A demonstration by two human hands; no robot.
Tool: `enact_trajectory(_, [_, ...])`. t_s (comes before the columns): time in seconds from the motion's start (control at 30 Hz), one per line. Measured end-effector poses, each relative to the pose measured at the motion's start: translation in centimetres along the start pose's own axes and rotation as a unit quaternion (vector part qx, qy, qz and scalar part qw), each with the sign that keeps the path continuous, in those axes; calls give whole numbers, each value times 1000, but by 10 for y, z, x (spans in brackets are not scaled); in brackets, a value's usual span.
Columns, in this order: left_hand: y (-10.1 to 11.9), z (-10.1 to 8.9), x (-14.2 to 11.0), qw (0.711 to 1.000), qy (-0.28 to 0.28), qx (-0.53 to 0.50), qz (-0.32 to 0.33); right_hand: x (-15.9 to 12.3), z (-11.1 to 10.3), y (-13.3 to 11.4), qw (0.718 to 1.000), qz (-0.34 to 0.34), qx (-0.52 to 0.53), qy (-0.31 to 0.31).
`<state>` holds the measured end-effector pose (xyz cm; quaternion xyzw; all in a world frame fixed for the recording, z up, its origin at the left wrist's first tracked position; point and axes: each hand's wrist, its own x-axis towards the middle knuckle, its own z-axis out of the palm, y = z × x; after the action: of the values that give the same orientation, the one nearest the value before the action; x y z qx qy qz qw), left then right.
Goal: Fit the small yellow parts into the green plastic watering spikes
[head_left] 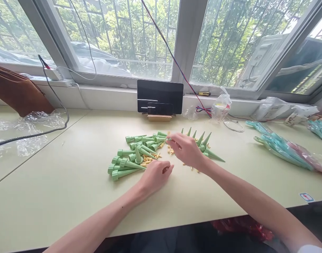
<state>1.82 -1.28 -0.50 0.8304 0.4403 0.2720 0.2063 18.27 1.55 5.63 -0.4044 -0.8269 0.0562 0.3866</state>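
My right hand [186,149] is raised a little over the table, its thumb and fingers pinched on a small green and yellow plastic piece [168,137], mostly covered by the fingertips. Lower and to the left, my left hand [157,175] rests with curled fingers; whatever it may hold is hidden. Beside it lies a pile of green plastic watering spikes [127,163], hollow ends mostly to the left. One green spike [138,156] stands upright among them. Small yellow tips [147,161] are scattered between the hands. Behind my right hand, several green spikes [200,138] stand point up, and another lies on its side.
A black tablet [160,95] leans on a stand at the back, a phone before it. To the right are a plastic bag [221,109], a coiled white cable [233,125] and teal wrapped items [284,147]. A brown bag [18,89] and dark cable [57,130] are left.
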Motion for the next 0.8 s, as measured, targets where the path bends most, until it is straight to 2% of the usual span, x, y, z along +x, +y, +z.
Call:
enact_trajectory(0.1, [1, -2, 0, 1000, 1, 1, 5, 23, 0, 11, 998, 22, -52, 9])
enact_trajectory(0.33, [-3, 2, 0, 1000, 11, 2, 18, 57, 18, 26, 975, 102, -187, -68])
enact_trajectory(0.53, [-2, 3, 0, 1000, 5, -5, 19, 60, 41, 35, 954, 150, -234, -111])
enact_trajectory(0.8, [-2, 2, -1, 1000, -5, -10, 18, 54, 40, 46, 955, 171, -215, -114])
